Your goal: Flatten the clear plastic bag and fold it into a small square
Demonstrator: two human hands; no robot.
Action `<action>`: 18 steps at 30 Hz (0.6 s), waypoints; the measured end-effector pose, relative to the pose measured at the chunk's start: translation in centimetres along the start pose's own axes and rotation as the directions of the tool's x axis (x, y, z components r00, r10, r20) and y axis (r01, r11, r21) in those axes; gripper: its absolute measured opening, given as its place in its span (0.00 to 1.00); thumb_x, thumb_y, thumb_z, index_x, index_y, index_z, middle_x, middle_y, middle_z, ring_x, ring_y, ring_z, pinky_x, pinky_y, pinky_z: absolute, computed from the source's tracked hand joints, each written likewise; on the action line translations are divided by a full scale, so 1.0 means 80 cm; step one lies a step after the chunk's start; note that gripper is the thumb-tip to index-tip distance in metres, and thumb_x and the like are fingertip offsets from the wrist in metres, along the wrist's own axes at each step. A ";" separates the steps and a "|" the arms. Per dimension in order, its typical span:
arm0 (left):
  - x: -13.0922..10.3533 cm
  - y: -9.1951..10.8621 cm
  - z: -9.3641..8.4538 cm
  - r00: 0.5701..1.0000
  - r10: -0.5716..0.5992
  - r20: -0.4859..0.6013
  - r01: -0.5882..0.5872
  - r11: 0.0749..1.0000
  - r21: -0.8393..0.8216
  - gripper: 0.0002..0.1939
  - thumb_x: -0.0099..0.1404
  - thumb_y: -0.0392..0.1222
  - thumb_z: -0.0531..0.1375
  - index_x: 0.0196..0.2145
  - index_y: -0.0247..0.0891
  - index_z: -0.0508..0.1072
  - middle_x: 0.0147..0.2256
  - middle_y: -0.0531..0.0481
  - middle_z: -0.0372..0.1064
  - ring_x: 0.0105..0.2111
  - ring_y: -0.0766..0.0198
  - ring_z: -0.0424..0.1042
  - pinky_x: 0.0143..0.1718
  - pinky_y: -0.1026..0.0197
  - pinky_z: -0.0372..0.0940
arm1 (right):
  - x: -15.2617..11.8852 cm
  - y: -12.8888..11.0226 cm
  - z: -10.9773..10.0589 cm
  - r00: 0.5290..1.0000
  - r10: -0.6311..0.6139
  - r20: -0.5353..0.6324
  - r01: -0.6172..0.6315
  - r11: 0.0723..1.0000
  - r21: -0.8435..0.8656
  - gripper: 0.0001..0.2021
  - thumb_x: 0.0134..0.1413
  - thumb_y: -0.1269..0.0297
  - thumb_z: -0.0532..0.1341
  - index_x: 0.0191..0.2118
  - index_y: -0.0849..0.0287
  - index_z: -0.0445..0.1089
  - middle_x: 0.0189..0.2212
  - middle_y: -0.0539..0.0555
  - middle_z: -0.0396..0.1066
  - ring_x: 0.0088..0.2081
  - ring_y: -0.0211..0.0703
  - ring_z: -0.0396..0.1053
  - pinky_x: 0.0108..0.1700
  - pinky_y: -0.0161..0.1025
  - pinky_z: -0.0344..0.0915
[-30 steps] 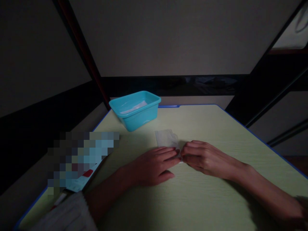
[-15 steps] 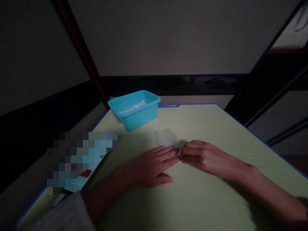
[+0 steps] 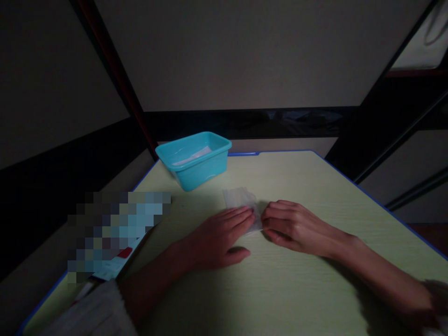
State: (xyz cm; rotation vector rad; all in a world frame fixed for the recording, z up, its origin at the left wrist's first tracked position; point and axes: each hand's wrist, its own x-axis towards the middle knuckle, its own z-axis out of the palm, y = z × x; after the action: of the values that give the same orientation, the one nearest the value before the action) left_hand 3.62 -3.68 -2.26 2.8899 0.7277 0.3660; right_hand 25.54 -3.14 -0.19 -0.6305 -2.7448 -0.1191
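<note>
A small, thin, translucent plastic bag (image 3: pixel 240 197) lies on the table in front of me. My left hand (image 3: pixel 224 233) rests flat across its lower part, fingers stretched to the right and thumb held apart. At the right edge of the plastic bag, my right hand (image 3: pixel 289 226) is curled with its fingertips pressed together, and it seems to pinch that edge. The fingertips hide the exact grip. Part of the bag is covered by my left fingers.
A turquoise plastic basket (image 3: pixel 201 177) with whitish flat pieces (image 3: pixel 194 155) inside stands at the back left of the pale table (image 3: pixel 287 175). On the left lies a pale blue flat item with a red patch (image 3: pixel 125 252), mostly pixelated. A wall panel rises behind the table.
My left fingers have shifted slightly up and left across the plastic bag, baring more of its lower right part. My right hand has moved up a little, its thumb now showing more.
</note>
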 end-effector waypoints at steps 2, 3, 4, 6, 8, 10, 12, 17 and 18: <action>0.001 0.001 0.004 0.998 -0.006 -0.056 0.008 0.999 0.038 0.27 0.61 0.42 0.53 0.55 0.22 0.58 0.56 0.33 0.55 0.58 0.55 0.53 0.58 0.53 0.51 | -0.001 0.000 -0.002 1.000 0.030 0.002 -0.030 0.998 0.049 0.11 0.57 0.69 0.50 0.30 0.62 0.68 0.27 0.54 0.66 0.31 0.40 0.60 0.34 0.38 0.58; 0.001 0.001 0.005 0.997 -0.009 -0.082 0.014 0.998 0.057 0.25 0.62 0.40 0.52 0.54 0.22 0.59 0.55 0.33 0.57 0.57 0.55 0.54 0.57 0.54 0.53 | -0.001 0.000 -0.002 0.999 0.040 0.004 -0.040 0.997 0.067 0.11 0.57 0.69 0.50 0.30 0.62 0.68 0.27 0.54 0.66 0.31 0.40 0.60 0.34 0.38 0.58; 0.001 0.002 0.006 0.994 -0.012 -0.105 0.020 0.997 0.074 0.24 0.62 0.38 0.51 0.53 0.22 0.60 0.54 0.34 0.58 0.56 0.55 0.56 0.57 0.55 0.54 | -0.001 0.000 -0.002 0.999 0.047 0.007 -0.048 0.996 0.081 0.10 0.57 0.70 0.50 0.30 0.62 0.67 0.27 0.54 0.66 0.31 0.40 0.60 0.34 0.38 0.58; 0.002 0.002 0.008 0.991 -0.003 -0.137 0.017 0.995 0.102 0.21 0.62 0.35 0.49 0.52 0.21 0.61 0.52 0.33 0.61 0.55 0.56 0.58 0.56 0.56 0.56 | 0.000 -0.001 -0.002 0.999 0.052 0.011 -0.053 0.993 0.104 0.10 0.56 0.70 0.50 0.30 0.62 0.67 0.27 0.55 0.66 0.31 0.41 0.60 0.34 0.38 0.59; 0.003 0.003 0.007 0.989 0.022 -0.149 -0.004 0.993 0.119 0.20 0.62 0.32 0.47 0.51 0.20 0.62 0.51 0.33 0.62 0.54 0.56 0.60 0.55 0.57 0.57 | 0.000 -0.002 -0.002 0.999 0.050 0.006 -0.050 0.992 0.118 0.10 0.56 0.70 0.50 0.30 0.63 0.67 0.27 0.55 0.66 0.31 0.41 0.60 0.34 0.39 0.59; 0.004 0.004 0.006 0.989 0.042 -0.144 -0.024 0.992 0.127 0.20 0.62 0.30 0.46 0.50 0.19 0.63 0.51 0.33 0.63 0.53 0.57 0.61 0.55 0.58 0.58 | 0.001 -0.002 -0.001 0.999 0.038 -0.003 -0.038 0.992 0.118 0.10 0.56 0.70 0.50 0.30 0.63 0.67 0.27 0.56 0.66 0.31 0.41 0.60 0.34 0.39 0.59; 0.005 0.005 0.005 0.989 0.048 -0.141 -0.030 0.991 0.127 0.19 0.62 0.29 0.45 0.49 0.19 0.64 0.50 0.33 0.63 0.53 0.57 0.62 0.55 0.58 0.58 | 0.000 -0.002 -0.002 1.000 0.024 -0.006 -0.023 0.994 0.104 0.10 0.56 0.69 0.50 0.30 0.63 0.67 0.27 0.56 0.66 0.31 0.42 0.61 0.34 0.39 0.60; 0.005 0.006 0.003 0.993 -0.001 -0.115 0.012 0.995 0.094 0.20 0.63 0.29 0.44 0.50 0.21 0.63 0.51 0.34 0.62 0.53 0.57 0.61 0.55 0.57 0.58 | -0.002 0.003 0.002 0.999 0.001 0.041 -0.002 1.000 0.023 0.10 0.55 0.64 0.52 0.35 0.64 0.67 0.30 0.59 0.69 0.33 0.45 0.64 0.37 0.43 0.64; 0.005 0.007 0.003 0.994 -0.011 -0.105 0.019 0.996 0.081 0.20 0.63 0.30 0.44 0.50 0.21 0.63 0.52 0.34 0.62 0.54 0.58 0.60 0.55 0.57 0.58 | -0.002 0.004 0.004 0.999 -0.006 0.045 0.005 1.000 0.009 0.10 0.55 0.64 0.52 0.36 0.65 0.67 0.31 0.59 0.69 0.34 0.45 0.65 0.38 0.43 0.65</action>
State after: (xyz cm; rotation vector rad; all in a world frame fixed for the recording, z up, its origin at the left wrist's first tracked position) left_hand 4.28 -3.96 -2.32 2.9590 0.7988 0.5009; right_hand 25.75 -2.89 -0.54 -0.6308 -2.7885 -0.0947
